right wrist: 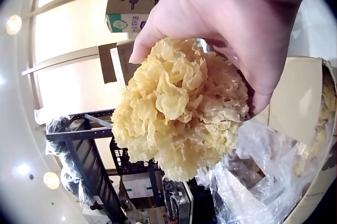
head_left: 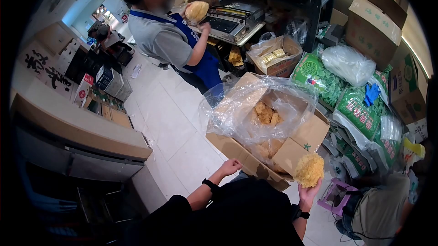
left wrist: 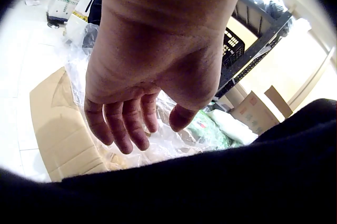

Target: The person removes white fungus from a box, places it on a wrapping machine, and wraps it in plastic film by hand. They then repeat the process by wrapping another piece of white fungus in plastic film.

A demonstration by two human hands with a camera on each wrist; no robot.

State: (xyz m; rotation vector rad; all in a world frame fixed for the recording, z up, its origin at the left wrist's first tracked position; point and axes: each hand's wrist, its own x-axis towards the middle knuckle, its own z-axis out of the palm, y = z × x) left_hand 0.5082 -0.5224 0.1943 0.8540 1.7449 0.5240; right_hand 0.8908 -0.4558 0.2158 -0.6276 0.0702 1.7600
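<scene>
A pale yellow, ruffled head of dried snow fungus (right wrist: 179, 111) is gripped in my right hand (right wrist: 237, 24), thumb on one side and fingers on the other. In the head view, that right hand (head_left: 310, 192) holds it at the near right corner of a large cardboard box (head_left: 228, 148). Inside the box, more snow fungus (head_left: 264, 113) lies under clear plastic lining (head_left: 285, 129). My left hand (head_left: 230, 167) hangs over the box's near left side with nothing in it. Its fingers are loosely bent in the left wrist view (left wrist: 152, 76).
Across the box stands a person in a blue apron (head_left: 182, 41), holding a bagged yellowish bundle (head_left: 197, 11) beside a sealing machine (head_left: 228, 22). Green printed sacks (head_left: 358, 113) are piled to the right. A purple stool (head_left: 335, 196) stands at the near right. Metal shelving (head_left: 319, 4) rises behind.
</scene>
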